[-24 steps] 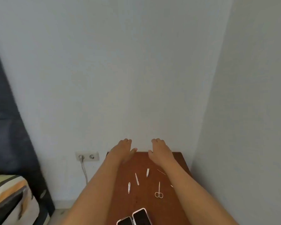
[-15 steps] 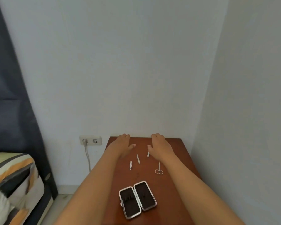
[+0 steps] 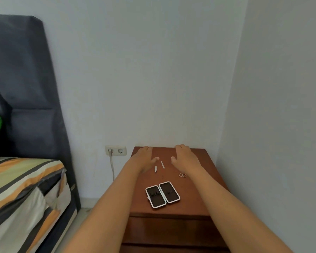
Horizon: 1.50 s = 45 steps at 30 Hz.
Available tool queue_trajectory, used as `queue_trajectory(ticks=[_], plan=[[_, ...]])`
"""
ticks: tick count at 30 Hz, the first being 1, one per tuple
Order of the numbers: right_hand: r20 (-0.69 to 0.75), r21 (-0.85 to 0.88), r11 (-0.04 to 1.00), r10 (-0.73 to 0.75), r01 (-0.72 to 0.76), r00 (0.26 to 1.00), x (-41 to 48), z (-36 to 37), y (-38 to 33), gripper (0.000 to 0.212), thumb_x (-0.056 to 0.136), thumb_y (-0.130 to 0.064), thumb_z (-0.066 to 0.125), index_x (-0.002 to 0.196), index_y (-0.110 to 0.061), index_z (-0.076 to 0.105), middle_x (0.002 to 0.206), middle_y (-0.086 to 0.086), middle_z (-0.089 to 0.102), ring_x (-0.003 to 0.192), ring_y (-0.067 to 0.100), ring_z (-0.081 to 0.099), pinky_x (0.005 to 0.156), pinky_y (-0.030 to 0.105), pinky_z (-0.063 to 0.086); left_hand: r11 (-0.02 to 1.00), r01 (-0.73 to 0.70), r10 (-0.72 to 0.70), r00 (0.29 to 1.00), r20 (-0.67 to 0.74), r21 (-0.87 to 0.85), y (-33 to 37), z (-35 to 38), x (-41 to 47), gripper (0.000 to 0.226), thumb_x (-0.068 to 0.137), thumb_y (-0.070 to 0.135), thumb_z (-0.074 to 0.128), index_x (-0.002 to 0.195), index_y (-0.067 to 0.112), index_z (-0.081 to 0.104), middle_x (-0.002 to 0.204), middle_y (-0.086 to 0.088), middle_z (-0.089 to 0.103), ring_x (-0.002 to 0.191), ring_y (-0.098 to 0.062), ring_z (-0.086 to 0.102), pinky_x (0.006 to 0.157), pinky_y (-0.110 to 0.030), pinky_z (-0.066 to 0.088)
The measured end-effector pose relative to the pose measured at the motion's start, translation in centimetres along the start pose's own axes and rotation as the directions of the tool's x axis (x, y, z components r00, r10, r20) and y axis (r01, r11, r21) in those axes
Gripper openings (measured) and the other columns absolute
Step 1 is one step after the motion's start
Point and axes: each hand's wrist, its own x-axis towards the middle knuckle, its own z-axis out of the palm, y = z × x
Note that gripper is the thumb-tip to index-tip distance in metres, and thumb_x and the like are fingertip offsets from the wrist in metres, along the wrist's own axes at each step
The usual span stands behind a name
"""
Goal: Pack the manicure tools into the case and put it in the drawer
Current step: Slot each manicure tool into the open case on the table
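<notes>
An open manicure case (image 3: pixel 162 194) with white rims and dark lining lies flat near the front of a brown wooden nightstand (image 3: pixel 204 181). Behind it lie a small nail clipper (image 3: pixel 155 169), a thin file (image 3: pixel 162 164) and scissors (image 3: pixel 182 175), whose blades my right wrist covers. Another small tool (image 3: pixel 171 162) peeks out beside my right thumb. My left hand (image 3: pixel 144 157) and my right hand (image 3: pixel 183 157) rest palm down at the back of the top, fingers spread, holding nothing. A drawer front (image 3: pixel 170 232) shows below the top, shut.
A bed (image 3: pixel 24 190) with striped bedding and a dark headboard (image 3: pixel 22 88) stands left of the nightstand. A wall socket (image 3: pixel 115 150) with a plugged cable sits between them. Walls close in behind and to the right.
The view has tilted down and pulled back, bringing the case, drawer front and bed into sight. Both hands stay palm down at the back of the nightstand.
</notes>
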Motion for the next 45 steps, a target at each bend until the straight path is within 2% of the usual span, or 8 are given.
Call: queue_trajectory(ticks=[11, 19, 23, 28, 32, 37, 42, 45], plan=[[0.035, 0.076, 0.997, 0.017, -0.02, 0.999, 0.6, 3.5, 1.5, 0.036, 0.089, -0.02, 0.045, 0.122, -0.005, 0.045, 0.127, 0.012, 0.049, 0.121, 0.028, 0.042, 0.092, 0.041, 0.043, 0.997, 0.063, -0.057, 0.992, 0.11, -0.044, -1.9, 5.4, -1.6, 0.066, 0.096, 0.043, 0.037, 0.147, 0.007, 0.014, 0.155, -0.01, 0.019, 0.142, -0.024, 0.019, 0.111, -0.039, 0.024], [0.168, 0.317, 0.933, 0.12, -0.169, 0.978, 5.3, 11.2, 3.6, 0.041, 0.089, -0.019, 0.052, 0.127, -0.005, 0.047, 0.132, 0.013, 0.051, 0.119, 0.028, 0.051, 0.102, 0.042, 0.043, 0.98, 0.154, -0.106, 0.937, 0.334, -0.122, -6.7, 14.2, -2.6, 0.116, 0.07, 0.079, 0.045, 0.148, 0.012, -0.008, 0.159, -0.004, -0.01, 0.145, -0.017, -0.009, 0.116, -0.035, 0.002], [0.207, 0.41, 0.879, 0.168, -0.242, 0.964, 8.5, 15.3, 3.9, 0.036, 0.086, -0.017, 0.058, 0.119, -0.003, 0.054, 0.12, 0.016, 0.06, 0.107, 0.028, 0.058, 0.097, 0.036, 0.044, 0.99, 0.084, -0.052, 0.965, 0.257, -0.114, -8.2, 16.7, -1.9, 0.128, 0.058, 0.088, 0.043, 0.148, 0.013, -0.01, 0.158, -0.002, -0.012, 0.144, -0.012, -0.013, 0.115, -0.029, -0.006], [0.205, 0.459, 0.849, 0.185, -0.261, 0.961, 12.4, 19.1, 3.5, 0.038, 0.085, -0.018, 0.062, 0.118, -0.001, 0.055, 0.117, 0.018, 0.06, 0.105, 0.028, 0.058, 0.095, 0.036, 0.045, 0.992, 0.003, 0.017, 0.987, 0.157, -0.129, -9.4, 17.9, 0.3, 0.12, 0.064, 0.083, 0.047, 0.149, 0.015, -0.003, 0.159, 0.001, -0.005, 0.144, -0.007, -0.008, 0.114, -0.022, -0.007], [0.193, 0.429, 0.879, 0.135, -0.207, 0.972, 14.0, 21.3, 3.2, 0.041, 0.084, -0.019, 0.065, 0.12, -0.003, 0.057, 0.12, 0.016, 0.061, 0.113, 0.028, 0.056, 0.099, 0.036, 0.043, 0.994, -0.031, 0.041, 0.995, 0.094, -0.105, -9.9, 18.6, 1.8, 0.115, 0.067, 0.082, 0.045, 0.15, 0.014, 0.003, 0.159, 0.001, 0.001, 0.145, -0.008, -0.005, 0.114, -0.023, -0.007], [0.14, 0.398, 0.902, 0.123, -0.169, 0.983, 14.7, 22.6, 3.1, 0.02, 0.082, -0.007, 0.063, 0.101, -0.008, 0.068, 0.101, 0.013, 0.069, 0.094, 0.028, 0.064, 0.09, 0.042, 0.052, 0.995, -0.053, 0.059, 0.996, 0.06, -0.088, -9.4, 19.6, 2.8, 0.119, 0.06, 0.085, 0.032, 0.15, 0.013, 0.004, 0.159, -0.002, 0.002, 0.145, -0.01, -0.004, 0.115, -0.025, -0.007], [0.178, 0.374, 0.917, 0.074, -0.137, 0.981, 14.4, 21.7, 3.6, 0.023, 0.083, -0.004, 0.057, 0.103, -0.01, 0.068, 0.097, 0.014, 0.067, 0.094, 0.03, 0.061, 0.089, 0.041, 0.051, 0.999, 0.004, -0.003, 1.0, 0.024, -0.048, -8.6, 19.9, 2.8, 0.121, 0.058, 0.091, 0.025, 0.149, 0.016, -0.002, 0.159, 0.0, -0.004, 0.144, -0.009, -0.009, 0.113, -0.025, -0.013], [0.191, 0.469, 0.864, 0.099, -0.18, 0.976, 13.6, 20.5, 4.2, 0.018, 0.083, -0.007, 0.06, 0.098, -0.013, 0.068, 0.083, 0.004, 0.062, 0.084, 0.02, 0.057, 0.077, 0.025, 0.047, 0.997, 0.058, -0.058, 0.998, 0.0, -0.052, -7.6, 20.1, 2.7, 0.117, 0.061, 0.087, 0.023, 0.149, 0.015, -0.003, 0.159, -0.001, -0.005, 0.144, -0.011, -0.011, 0.111, -0.026, -0.015]])
